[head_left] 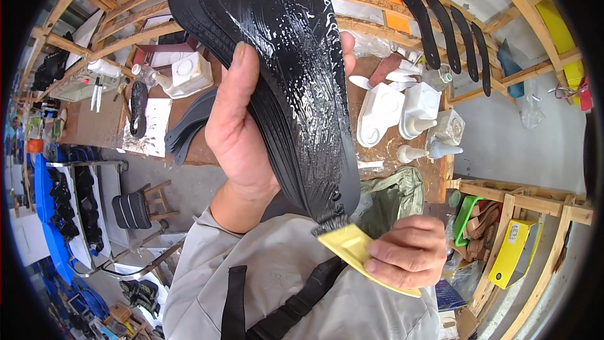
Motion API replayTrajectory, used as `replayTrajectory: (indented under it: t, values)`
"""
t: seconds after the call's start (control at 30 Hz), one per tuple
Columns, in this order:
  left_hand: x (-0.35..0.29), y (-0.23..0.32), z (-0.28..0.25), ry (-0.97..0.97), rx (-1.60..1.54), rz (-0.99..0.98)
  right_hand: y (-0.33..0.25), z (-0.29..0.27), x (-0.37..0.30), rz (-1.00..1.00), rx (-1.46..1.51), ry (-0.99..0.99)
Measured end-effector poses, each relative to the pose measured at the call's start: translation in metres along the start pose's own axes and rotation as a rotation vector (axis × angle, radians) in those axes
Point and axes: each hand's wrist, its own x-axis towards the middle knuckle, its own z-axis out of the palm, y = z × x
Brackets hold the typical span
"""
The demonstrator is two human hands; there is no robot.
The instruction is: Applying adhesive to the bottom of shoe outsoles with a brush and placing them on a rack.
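My left hand point(236, 126) is wrapped round a thick stack of black shoe soles point(296, 88), thumb along one side and fingertips showing at the other. Wet, glossy streaks cover much of the top sole, thickest along its middle and right edge. In my right hand point(409, 252) is a flat yellow-handled brush point(346, 245), pinched between thumb and fingers. Its dark bristles touch the narrow lower end of the top sole, close to my body. The palm side of my left hand is partly hidden by the stack.
Behind the stack stands a brown workbench point(207, 154) with white plastic bottles point(380, 113) and another fan of dark soles point(189, 123). Black strips point(418, 25) hang on a wooden rack at the right. A stool point(139, 208) and a wheeled rack point(82, 195) stand at the left.
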Motion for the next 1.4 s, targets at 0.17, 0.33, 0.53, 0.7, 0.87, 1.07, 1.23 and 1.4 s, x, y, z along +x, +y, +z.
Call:
replayTrajectory:
  t: [0.17,0.33,0.53,0.7,0.87,1.07,1.23,1.4]
  values:
    - [0.001,-0.002,0.012,0.122,-0.077,0.032,0.003,-0.022,-0.011,-0.024,0.139,0.065]
    - [-0.001,-0.002,0.021,0.155,-0.131,-0.035,0.019,-0.035,-0.003,-0.016,0.001,-0.105]
    - [-0.005,-0.002,0.017,0.058,0.002,0.010,-0.009,-0.042,-0.030,0.114,0.297,0.283]
    - [-0.012,-0.012,0.031,-0.043,-0.037,0.091,0.000,-0.016,0.004,0.562,0.098,0.432]
    - [-0.023,-0.015,0.029,-0.094,0.066,0.088,0.022,-0.014,0.028,0.685,0.294,0.706]
    - [-0.028,-0.010,0.032,-0.070,0.130,0.101,0.039,-0.025,0.050,-0.063,0.104,0.316]
    - [-0.023,0.005,0.032,-0.065,-0.033,0.080,0.025,-0.058,0.020,-0.091,0.051,-0.143]
    - [-0.022,0.017,0.034,0.056,0.000,0.120,0.021,-0.057,0.004,-0.065,0.290,-0.030]
